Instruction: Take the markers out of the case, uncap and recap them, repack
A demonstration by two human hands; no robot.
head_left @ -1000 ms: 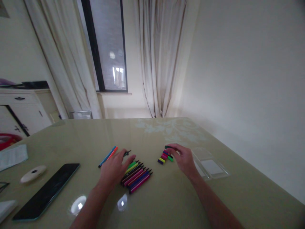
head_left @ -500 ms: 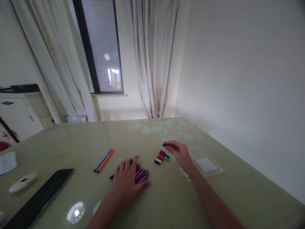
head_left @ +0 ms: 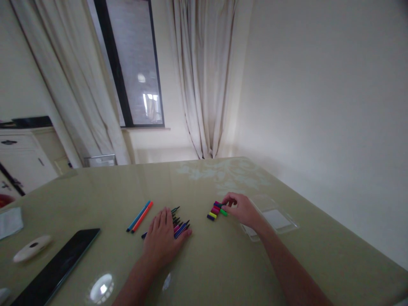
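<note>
My left hand [head_left: 162, 238] lies stretched out, palm down, over a bunch of uncapped felt-tip pens [head_left: 181, 229]. Their dark tips stick out past the fingers and thumb; much of the bunch is hidden underneath. Over a small group of coloured pen caps [head_left: 214, 210], yellow, magenta, green and dark blue, my right hand [head_left: 242, 209] pinches a dark pen cap between thumb and fingertips. That cap is partly covered and touches or hovers just above the others; I cannot tell which. Left of my left hand, a blue pen [head_left: 138, 216] and an orange-red pen [head_left: 142, 216] lie side by side, both capped.
A clear plastic case [head_left: 277, 219] lies open beneath and beyond my right forearm. At the left are a black tablet [head_left: 57, 267], a white oval object [head_left: 32, 248] and a pale folded cloth or tissue [head_left: 11, 222]. The table meets the wall at the right.
My right hand has come down and nearer with the dark cap, to the cap group. My left hand has shifted slightly left, with the uncapped pens moving along under it.
</note>
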